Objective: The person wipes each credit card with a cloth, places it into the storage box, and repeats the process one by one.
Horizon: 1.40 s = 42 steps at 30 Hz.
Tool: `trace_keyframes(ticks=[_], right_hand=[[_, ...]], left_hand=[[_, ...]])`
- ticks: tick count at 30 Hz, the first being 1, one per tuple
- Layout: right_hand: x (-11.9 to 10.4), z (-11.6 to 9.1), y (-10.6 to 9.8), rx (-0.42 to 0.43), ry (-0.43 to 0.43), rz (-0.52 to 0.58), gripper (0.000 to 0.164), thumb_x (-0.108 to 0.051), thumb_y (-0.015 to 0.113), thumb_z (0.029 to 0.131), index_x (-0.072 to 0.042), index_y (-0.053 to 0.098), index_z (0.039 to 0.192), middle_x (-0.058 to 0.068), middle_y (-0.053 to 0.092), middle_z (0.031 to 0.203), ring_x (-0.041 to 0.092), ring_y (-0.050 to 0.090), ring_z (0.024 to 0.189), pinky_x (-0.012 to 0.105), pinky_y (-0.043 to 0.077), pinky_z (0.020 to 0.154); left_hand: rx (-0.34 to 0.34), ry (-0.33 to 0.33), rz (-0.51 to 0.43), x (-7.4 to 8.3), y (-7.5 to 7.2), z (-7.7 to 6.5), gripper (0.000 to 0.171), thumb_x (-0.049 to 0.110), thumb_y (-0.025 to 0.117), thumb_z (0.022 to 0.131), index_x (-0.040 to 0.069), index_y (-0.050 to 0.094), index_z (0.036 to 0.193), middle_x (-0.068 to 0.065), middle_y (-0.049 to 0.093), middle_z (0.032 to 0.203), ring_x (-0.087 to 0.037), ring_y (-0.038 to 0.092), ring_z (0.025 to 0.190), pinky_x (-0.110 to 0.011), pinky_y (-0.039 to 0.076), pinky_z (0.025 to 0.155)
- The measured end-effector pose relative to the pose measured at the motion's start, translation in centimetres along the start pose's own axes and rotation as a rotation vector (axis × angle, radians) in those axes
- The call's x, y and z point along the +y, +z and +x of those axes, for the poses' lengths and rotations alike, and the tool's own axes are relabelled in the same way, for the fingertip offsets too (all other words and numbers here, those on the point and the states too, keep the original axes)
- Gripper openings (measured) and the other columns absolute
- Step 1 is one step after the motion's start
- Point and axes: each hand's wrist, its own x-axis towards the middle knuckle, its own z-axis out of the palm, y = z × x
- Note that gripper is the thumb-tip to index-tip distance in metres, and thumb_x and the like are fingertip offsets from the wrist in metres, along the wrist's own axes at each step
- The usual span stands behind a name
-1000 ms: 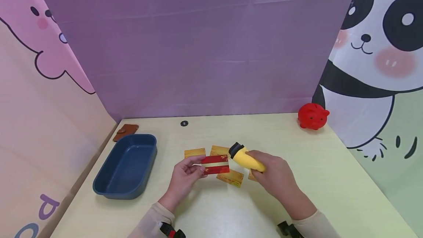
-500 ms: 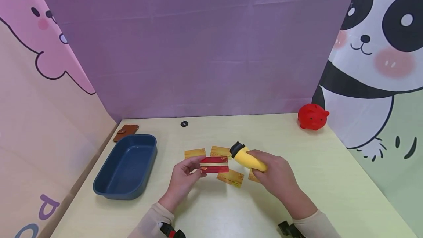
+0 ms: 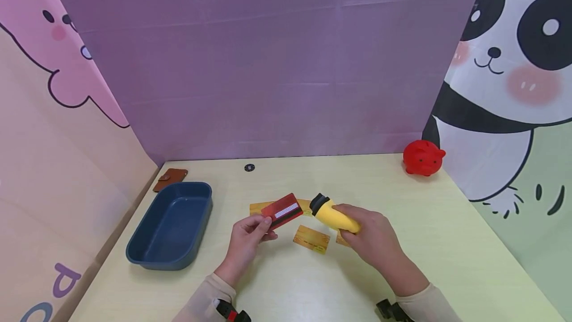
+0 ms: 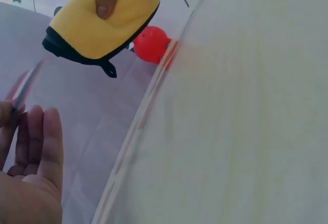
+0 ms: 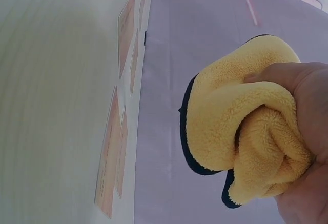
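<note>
My left hand [image 3: 245, 242] pinches a red card [image 3: 282, 208] between thumb and fingers at its near left corner. Its face with a white strip and a dark stripe is turned up, and it tilts toward the upper right. Bunched in my right hand [image 3: 373, 236] is a yellow cleaning cloth [image 3: 335, 216] with black edging, just right of the card. The right wrist view shows the cloth's [image 5: 220, 116] plush folds squeezed in the fingers. Below both hands, a gold card [image 3: 311, 239] lies on the table, with several others partly hidden by the red card and right hand.
A blue tray [image 3: 195, 242] stands at the left, with a brown wallet [image 3: 171, 179] behind it. Toward the back lies a small black disc [image 3: 249, 167]. A red piggy bank [image 3: 423, 158] is at the back right corner. Printed cloth walls surround the table [image 3: 464, 262].
The red card has been flipped from its red face with a pale band to its striped side, and now tilts up to the right. My right hand and the cloth have barely moved.
</note>
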Motion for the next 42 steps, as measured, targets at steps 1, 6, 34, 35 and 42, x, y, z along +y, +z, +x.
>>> trace_keyframes(ticks=[1,6,34,35,42], right_hand=[[0.0,0.0,0.0,-0.002,0.002,0.001,0.048,-0.004,0.087,0.078,-0.020,0.077,0.122,-0.001,0.078,0.107,0.015,0.061,0.074,0.036,0.054,0.065],[-0.1,0.0,0.0,-0.004,0.018,-0.002,0.047,-0.006,0.088,0.079,-0.019,0.077,0.123,0.000,0.078,0.109,0.016,0.063,0.076,0.036,0.055,0.067],[-0.9,-0.4,0.6,0.078,-0.148,-0.096,0.056,0.004,0.088,0.072,-0.013,0.076,0.124,0.005,0.077,0.120,0.027,0.076,0.101,0.043,0.065,0.076],[-1.0,-0.4,0.7,0.083,-0.164,-0.103,0.056,0.004,0.087,0.072,-0.013,0.076,0.124,0.005,0.077,0.120,0.027,0.076,0.102,0.044,0.065,0.076],[-1.5,-0.4,1.2,0.062,-0.185,-0.125,0.052,0.002,0.088,0.072,-0.016,0.079,0.120,0.003,0.077,0.118,0.025,0.075,0.105,0.043,0.065,0.075]], left_hand=[[-0.002,-0.012,-0.007,0.0,0.0,0.0,0.021,0.012,0.070,0.102,-0.006,0.074,0.110,-0.015,0.068,0.108,-0.021,0.073,0.079,-0.037,0.064,0.085],[-0.019,-0.028,0.005,-0.1,0.0,0.0,0.027,0.010,0.069,0.102,-0.003,0.072,0.125,-0.020,0.069,0.116,-0.022,0.074,0.086,-0.039,0.063,0.089],[-0.163,-0.040,-0.049,-0.5,0.5,-0.2,0.048,-0.005,0.064,0.101,0.009,0.058,0.146,-0.036,0.058,0.116,-0.020,0.073,0.084,-0.048,0.063,0.088],[-0.169,-0.043,-0.047,-0.5,0.5,-0.2,0.048,-0.005,0.064,0.101,0.009,0.058,0.146,-0.037,0.057,0.117,-0.021,0.073,0.084,-0.048,0.063,0.088],[-0.256,-0.075,-0.046,-0.5,0.7,-0.3,0.051,-0.003,0.066,0.101,0.005,0.053,0.149,-0.034,0.060,0.120,-0.027,0.075,0.092,-0.049,0.062,0.090]])
